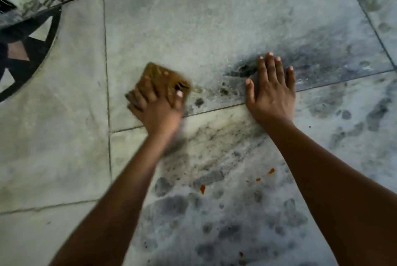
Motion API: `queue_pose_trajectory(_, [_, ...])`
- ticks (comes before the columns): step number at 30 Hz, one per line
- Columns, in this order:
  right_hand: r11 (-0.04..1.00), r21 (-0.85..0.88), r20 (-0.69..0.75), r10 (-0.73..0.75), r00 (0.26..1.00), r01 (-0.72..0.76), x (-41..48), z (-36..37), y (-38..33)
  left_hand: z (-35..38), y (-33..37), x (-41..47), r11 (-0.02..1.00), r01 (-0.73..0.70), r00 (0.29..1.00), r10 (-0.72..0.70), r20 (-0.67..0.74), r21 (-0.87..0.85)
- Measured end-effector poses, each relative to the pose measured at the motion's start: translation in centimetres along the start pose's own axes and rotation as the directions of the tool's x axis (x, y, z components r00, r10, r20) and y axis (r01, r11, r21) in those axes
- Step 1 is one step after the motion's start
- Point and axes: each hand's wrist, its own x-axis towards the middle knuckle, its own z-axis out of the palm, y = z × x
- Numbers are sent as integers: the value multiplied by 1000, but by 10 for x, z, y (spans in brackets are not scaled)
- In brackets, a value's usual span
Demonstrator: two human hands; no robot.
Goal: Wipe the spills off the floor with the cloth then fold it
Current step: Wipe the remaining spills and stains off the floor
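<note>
The left hand (154, 102) presses down on a brown cloth (165, 78), fingers curled over its near edge and clamped onto it; the hand is blurred, so the exact grip is hard to read. The cloth is bunched into a rough square and lies on the marble floor (193, 18), on the large slab just beyond the grout line (214, 110) that runs across the middle of the view, near that slab's near-left corner. The right hand (271, 87) lies flat on the floor well to the right of the cloth, fingers spread and holding nothing, its palm across the same grout line — it looks like a brace for body weight.

The cloth seems light, soft and limp — it will crumple under a push rather than slide as a sheet, so a flat palm on top probably drives it better than a pinch at the edge. Pale flecks and a dark patch show on its top face, so it may be damp and soiled. For folding, the corners are likely the places to take hold, one in each hand.

Orange drops (202, 189) lie on the nearer slab, more (271, 171) to the right, and dark smudges (242, 70) by the right hand's fingertips, so wiping appears unfinished.
</note>
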Motion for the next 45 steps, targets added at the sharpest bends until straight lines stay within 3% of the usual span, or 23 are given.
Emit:
queue_pose_trajectory(3, [1000,-18,2,5,1000,-5,-2,0,0,11,41,-30,977,-196,979,190,71,84])
queue_pose_trajectory(6, [1000,-23,6,10,1000,-9,0,-2,2,4,66,17,929,-361,928,350,126,82])
queue_pose_trajectory(11, [1000,-17,13,9,1000,-9,1,-1,2,-15,10,83,1000,6,999,-5,40,-20])
queue_pose_trajectory(13, [1000,-19,20,19,1000,-18,-1,-1,2,-14,-14,61,999,31,1000,-31,0,16])
queue_pose_trajectory(15, [1000,-23,18,17,1000,-16,-1,-1,2,-6,-16,22,999,-17,1000,17,-4,45])
queue_pose_trajectory(18, [1000,-22,9,18,1000,-18,1,-2,3,11,24,-24,969,-227,973,223,54,96])
queue_pose_trajectory(22, [1000,-26,3,11,1000,-11,0,0,2,10,79,13,894,-444,894,437,94,62])
queue_pose_trajectory(24, [1000,-19,8,13,1000,-12,-1,0,3,-1,79,60,911,-412,907,409,98,21])
queue_pose_trajectory(26, [1000,-14,1,20,1000,-20,0,0,4,-12,58,95,959,-284,956,283,78,8])
queue_pose_trajectory(29, [1000,-9,-1,29,1000,-29,0,-1,2,-19,15,88,980,-183,983,183,4,76])
queue_pose_trajectory(32, [1000,-9,9,28,1000,-27,-2,-1,2,-3,0,21,968,-228,972,232,-31,109])
queue_pose_trajectory(35, [1000,-14,11,19,1000,-19,-2,-1,4,13,27,-38,916,-376,926,375,33,139])
queue_pose_trajectory(38, [1000,-21,7,6,1000,-6,-4,2,4,14,55,-22,829,-532,846,527,76,173])
queue_pose_trajectory(41, [1000,-19,9,11,1000,-11,-4,2,7,5,65,39,851,-489,872,486,67,189])
queue_pose_trajectory(45, [1000,-9,-2,-11,1000,11,-2,1,3,-26,37,81,918,-367,925,378,-48,149])
